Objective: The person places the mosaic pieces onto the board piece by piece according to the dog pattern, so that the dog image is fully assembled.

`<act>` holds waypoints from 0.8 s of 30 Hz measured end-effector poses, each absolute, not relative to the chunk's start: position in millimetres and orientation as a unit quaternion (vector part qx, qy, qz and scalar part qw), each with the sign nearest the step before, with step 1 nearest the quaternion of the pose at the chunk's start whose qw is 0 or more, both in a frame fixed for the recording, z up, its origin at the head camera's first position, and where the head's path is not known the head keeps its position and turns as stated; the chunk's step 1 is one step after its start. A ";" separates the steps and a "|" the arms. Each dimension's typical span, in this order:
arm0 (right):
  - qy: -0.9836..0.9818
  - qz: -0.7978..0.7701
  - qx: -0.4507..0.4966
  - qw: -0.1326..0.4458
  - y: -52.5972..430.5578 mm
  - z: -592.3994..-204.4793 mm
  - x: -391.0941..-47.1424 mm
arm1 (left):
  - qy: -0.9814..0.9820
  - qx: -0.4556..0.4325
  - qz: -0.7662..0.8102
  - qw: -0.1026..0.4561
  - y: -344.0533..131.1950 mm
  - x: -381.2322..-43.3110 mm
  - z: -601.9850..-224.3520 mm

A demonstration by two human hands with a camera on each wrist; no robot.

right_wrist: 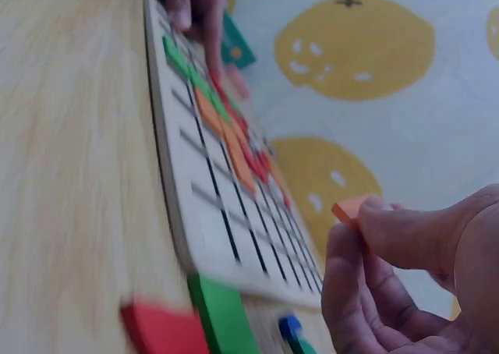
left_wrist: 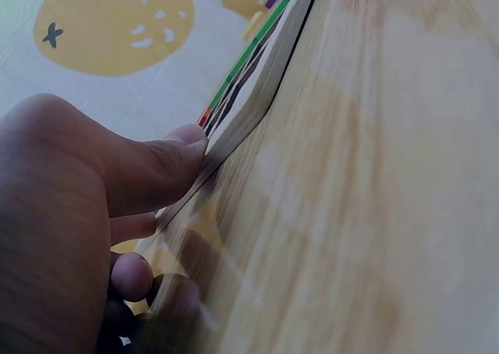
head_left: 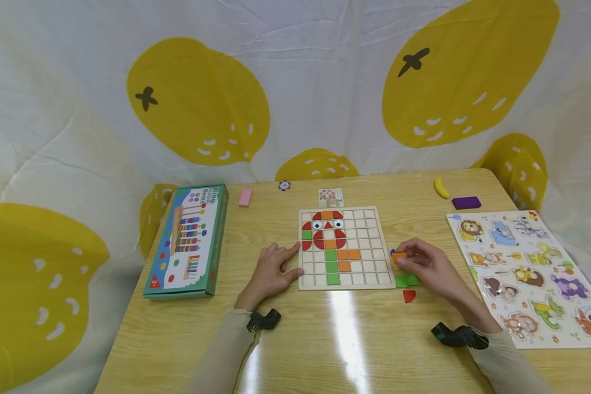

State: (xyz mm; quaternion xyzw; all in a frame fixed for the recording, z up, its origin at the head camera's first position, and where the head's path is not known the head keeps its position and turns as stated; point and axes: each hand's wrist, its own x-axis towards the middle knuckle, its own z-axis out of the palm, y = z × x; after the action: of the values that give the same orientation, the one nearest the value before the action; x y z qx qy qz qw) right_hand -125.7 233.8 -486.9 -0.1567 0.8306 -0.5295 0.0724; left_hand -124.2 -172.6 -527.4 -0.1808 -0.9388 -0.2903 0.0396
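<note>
A wooden grid board lies on the table with red, orange and green tiles set in part of its squares, two bearing eyes. My left hand rests at the board's left edge, thumb and index finger spread and touching the rim; the left wrist view has the thumb against that edge. Off the board's right side, my right hand pinches an orange tile between thumb and fingers, above the table. Below that hand lie green tiles and a red quarter-round tile. A small blue piece is near them.
A picture card lies behind the board. To the left are a boxed ring game, a pink block and a round chip. An animal puzzle board, a purple block and a toy banana lie right.
</note>
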 end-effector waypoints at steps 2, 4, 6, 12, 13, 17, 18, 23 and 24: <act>0.815 -0.550 -0.157 0.098 219.9 -486.7 -133.1 | -0.939 -0.181 -0.291 0.040 -173.2 -124.3 -528.2; 0.814 -0.544 -0.166 0.114 206.7 -488.1 -138.9 | -0.938 -0.181 -0.292 0.039 -173.7 -124.2 -528.6; 0.823 -0.524 -0.187 0.116 194.9 -490.9 -142.9 | -0.939 -0.181 -0.291 0.038 -173.8 -124.5 -529.0; 0.853 -0.446 -0.261 0.070 177.1 -498.2 -145.1 | -0.939 -0.184 -0.289 0.039 -172.4 -125.3 -527.9; 0.854 -0.442 -0.269 0.063 176.3 -498.9 -144.9 | -0.939 -0.184 -0.289 0.039 -172.2 -125.4 -527.8; 0.853 -0.436 -0.283 0.037 173.1 -501.5 -143.7 | -0.938 -0.185 -0.290 0.043 -172.0 -125.1 -527.2; 0.854 -0.436 -0.283 0.033 172.7 -501.8 -143.4 | -0.938 -0.186 -0.290 0.042 -172.0 -125.2 -527.4; 0.860 -0.429 -0.275 0.026 169.3 -503.5 -142.9 | -0.937 -0.185 -0.292 0.042 -172.1 -125.8 -528.7; 0.862 -0.425 -0.275 0.024 168.1 -503.7 -142.9 | -0.938 -0.185 -0.292 0.042 -172.3 -125.9 -528.9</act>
State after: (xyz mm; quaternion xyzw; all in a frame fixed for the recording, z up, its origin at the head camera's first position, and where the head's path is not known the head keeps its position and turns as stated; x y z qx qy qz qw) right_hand -142.9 168.1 -503.7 -0.2747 0.8621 -0.4251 0.0242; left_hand -125.9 -172.3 -528.9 -0.1845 -0.9375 -0.2920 0.0416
